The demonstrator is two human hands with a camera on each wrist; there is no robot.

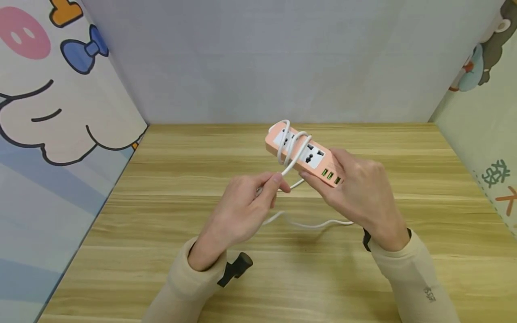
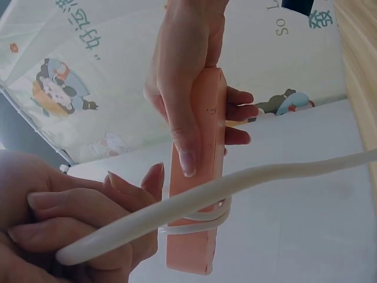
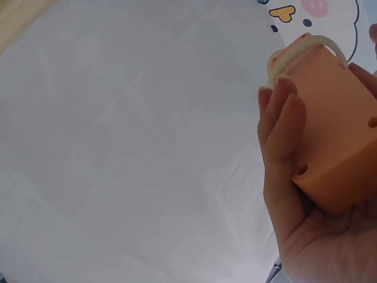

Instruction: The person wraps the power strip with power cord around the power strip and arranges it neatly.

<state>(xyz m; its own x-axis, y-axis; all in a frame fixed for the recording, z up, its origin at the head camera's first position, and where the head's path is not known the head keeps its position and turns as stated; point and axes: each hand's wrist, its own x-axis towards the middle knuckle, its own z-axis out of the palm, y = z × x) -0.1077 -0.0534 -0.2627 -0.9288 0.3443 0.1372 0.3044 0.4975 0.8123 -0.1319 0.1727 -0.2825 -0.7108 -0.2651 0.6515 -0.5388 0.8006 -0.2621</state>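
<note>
My right hand (image 1: pixel 361 190) grips the near end of an orange-pink power strip (image 1: pixel 295 163), held tilted above the table. White sockets and several green USB ports show on its upper face. A white cable (image 1: pixel 296 157) loops a few turns around the strip's far half. Just left of the strip, my left hand (image 1: pixel 246 206) pinches that cable between thumb and fingers. In the left wrist view the cable (image 2: pixel 177 206) runs across in front of the strip (image 2: pixel 194 247). The strip's plain underside (image 3: pixel 336 118) shows in the right wrist view, with the right fingers along its edge.
Loose cable (image 1: pixel 319 225) trails over the wooden table (image 1: pixel 161 188) below the hands. A pale wall (image 1: pixel 282 58) stands behind, with cartoon-printed panels (image 1: pixel 60 134) at left and right. A black wrist-camera mount (image 1: pixel 236 268) juts from the left sleeve.
</note>
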